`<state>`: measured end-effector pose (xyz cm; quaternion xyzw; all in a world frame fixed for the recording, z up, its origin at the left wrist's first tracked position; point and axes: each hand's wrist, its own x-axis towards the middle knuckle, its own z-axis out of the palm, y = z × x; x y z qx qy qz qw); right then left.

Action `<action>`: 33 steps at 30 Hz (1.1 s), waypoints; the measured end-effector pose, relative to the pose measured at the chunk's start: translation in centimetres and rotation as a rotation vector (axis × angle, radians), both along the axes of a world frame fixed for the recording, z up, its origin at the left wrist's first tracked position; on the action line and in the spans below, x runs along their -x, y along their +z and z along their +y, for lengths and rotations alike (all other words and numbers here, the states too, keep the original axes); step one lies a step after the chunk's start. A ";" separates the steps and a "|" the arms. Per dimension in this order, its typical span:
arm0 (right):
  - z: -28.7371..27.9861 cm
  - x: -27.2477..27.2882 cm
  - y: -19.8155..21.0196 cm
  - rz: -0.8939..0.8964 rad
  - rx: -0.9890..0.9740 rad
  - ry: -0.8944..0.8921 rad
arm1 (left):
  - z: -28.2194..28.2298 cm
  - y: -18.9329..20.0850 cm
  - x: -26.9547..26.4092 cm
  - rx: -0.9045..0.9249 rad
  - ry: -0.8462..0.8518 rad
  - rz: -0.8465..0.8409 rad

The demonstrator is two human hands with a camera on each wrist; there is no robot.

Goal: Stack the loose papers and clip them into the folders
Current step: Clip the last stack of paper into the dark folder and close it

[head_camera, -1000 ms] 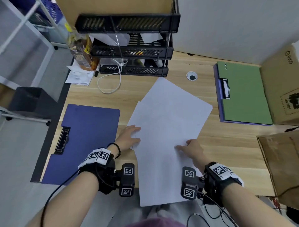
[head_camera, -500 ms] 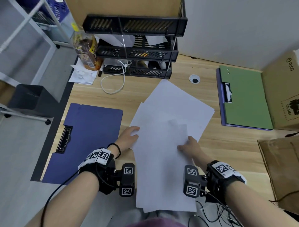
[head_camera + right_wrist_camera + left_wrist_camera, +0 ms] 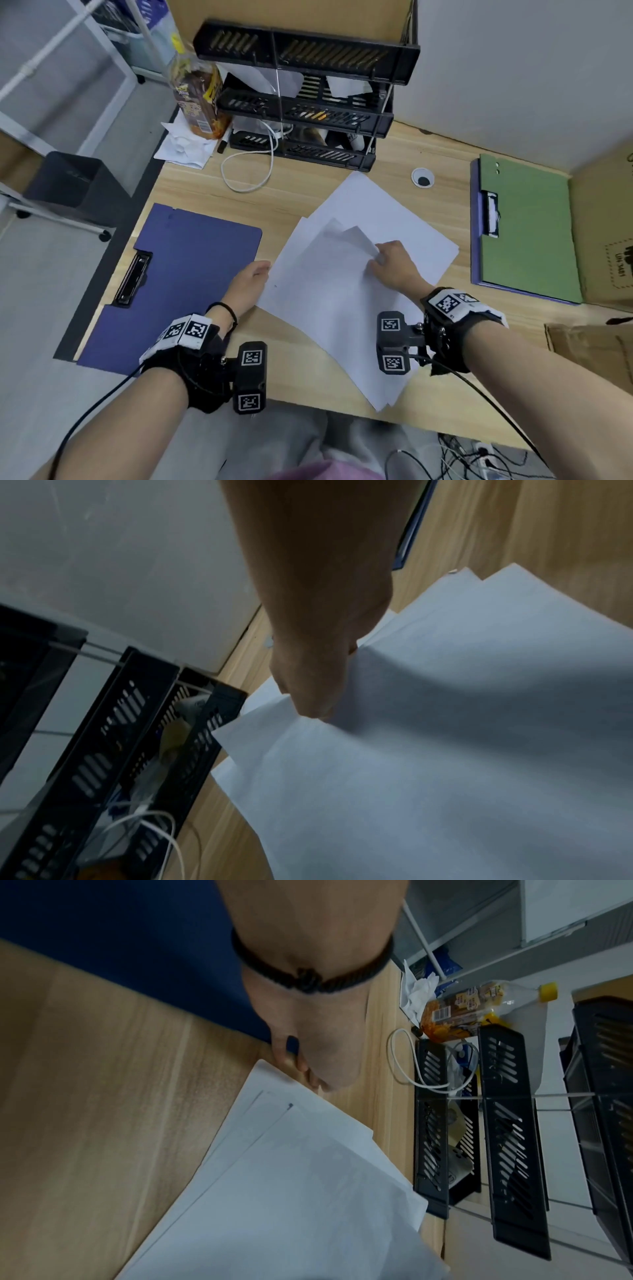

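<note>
Several loose white sheets lie fanned out in the middle of the wooden desk. My right hand pinches the far corner of the top sheet, and that corner curls up off the pile. My left hand lies on the desk with its fingers against the pile's left edge. An open blue folder with a black clip sits at the left. A green folder with its own clip lies at the right, on top of a blue one.
A black stacked letter tray stands at the back, with a bottle, crumpled tissue and a white cable beside it. Cardboard boxes crowd the right edge. The sheets overhang the desk's front edge.
My right hand has slid from the middle of the top sheet to its far corner and pinched it up. The left hand has stayed at the pile's left edge.
</note>
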<state>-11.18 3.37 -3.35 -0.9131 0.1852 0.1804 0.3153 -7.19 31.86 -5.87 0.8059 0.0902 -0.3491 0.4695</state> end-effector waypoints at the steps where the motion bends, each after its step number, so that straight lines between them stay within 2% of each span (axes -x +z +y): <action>1: 0.3 -0.5 -0.3 -0.019 0.009 0.052 | 0.0 0.0 0.2 0.003 -0.006 0.005; 8: 2.0 -2.8 -2.2 0.163 0.125 0.267 | -0.4 -0.3 2.0 -0.090 -0.039 0.018; 14: 3.1 -2.5 -2.6 0.176 0.369 0.349 | -0.9 -0.3 4.0 -0.119 -0.008 0.027; 20: 3.6 -3.6 -3.1 0.105 0.371 0.366 | -0.7 -0.5 5.4 -0.054 0.130 0.040; 26: 3.6 -4.0 -3.5 0.179 0.400 0.518 | -0.6 -1.0 6.3 -0.047 0.212 0.030; 30: 3.4 -3.9 -2.9 0.249 0.141 0.601 | -0.8 -1.3 7.0 0.002 0.381 -0.012; 33: 2.1 -3.5 -1.8 0.266 -0.042 0.686 | -0.8 -1.3 6.8 0.001 0.424 0.003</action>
